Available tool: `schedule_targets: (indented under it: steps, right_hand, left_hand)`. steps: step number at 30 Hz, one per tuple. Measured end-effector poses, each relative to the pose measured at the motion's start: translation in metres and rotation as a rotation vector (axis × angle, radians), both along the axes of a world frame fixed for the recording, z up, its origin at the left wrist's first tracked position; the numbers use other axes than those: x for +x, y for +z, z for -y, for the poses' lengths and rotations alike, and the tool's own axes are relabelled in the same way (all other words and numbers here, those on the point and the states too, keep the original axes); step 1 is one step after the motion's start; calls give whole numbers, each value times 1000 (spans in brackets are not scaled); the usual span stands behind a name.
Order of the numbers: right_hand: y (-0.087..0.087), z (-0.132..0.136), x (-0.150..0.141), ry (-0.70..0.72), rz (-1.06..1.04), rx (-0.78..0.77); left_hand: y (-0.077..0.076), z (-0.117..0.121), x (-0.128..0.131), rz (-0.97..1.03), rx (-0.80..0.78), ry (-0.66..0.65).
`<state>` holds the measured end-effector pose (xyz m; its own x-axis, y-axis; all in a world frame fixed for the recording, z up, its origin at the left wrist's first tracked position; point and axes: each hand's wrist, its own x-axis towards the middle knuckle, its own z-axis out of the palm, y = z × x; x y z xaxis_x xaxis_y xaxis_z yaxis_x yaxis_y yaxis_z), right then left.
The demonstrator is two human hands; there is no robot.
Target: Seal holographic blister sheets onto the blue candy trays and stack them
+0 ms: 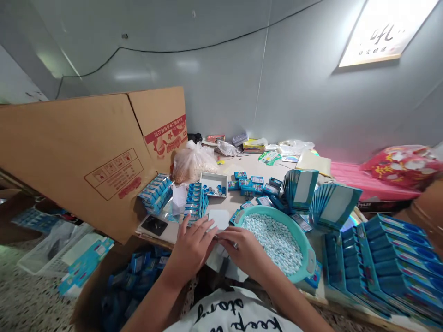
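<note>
My left hand (192,246) and my right hand (242,251) meet at the near edge of the table, fingers curled together around a small white flat piece (218,217) that sticks out beyond the fingertips. What exactly the fingers pinch is hidden. Right beside my right hand stands a teal basin (304,272) filled with small pale blue and white pellets (277,240). Small blue boxes (194,198) are stacked just beyond my left hand.
A large cardboard box (86,157) lies tilted at the left. A bag of pale items (192,163), a white tray (213,183), fanned blue cards (332,203) and trays of blue packs (394,263) crowd the table. A box of blue packs (138,272) sits below.
</note>
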<state>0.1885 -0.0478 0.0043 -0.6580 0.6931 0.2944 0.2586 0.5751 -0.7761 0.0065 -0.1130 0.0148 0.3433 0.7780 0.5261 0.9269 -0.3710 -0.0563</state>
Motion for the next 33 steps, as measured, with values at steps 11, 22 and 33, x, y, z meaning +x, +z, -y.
schedule_targets:
  steps: [11,22,33]
  right_hand:
    - [20,-15,-28,103,-82,-160]
    - [56,-22,-39,281,-8,58]
    - [70,-35,-10,115,152,326]
  left_hand:
    - [18,21,-39,-114,197,-90]
    - [50,18,-45,-57,118,10]
    - [50,2,-38,-93,166,-73]
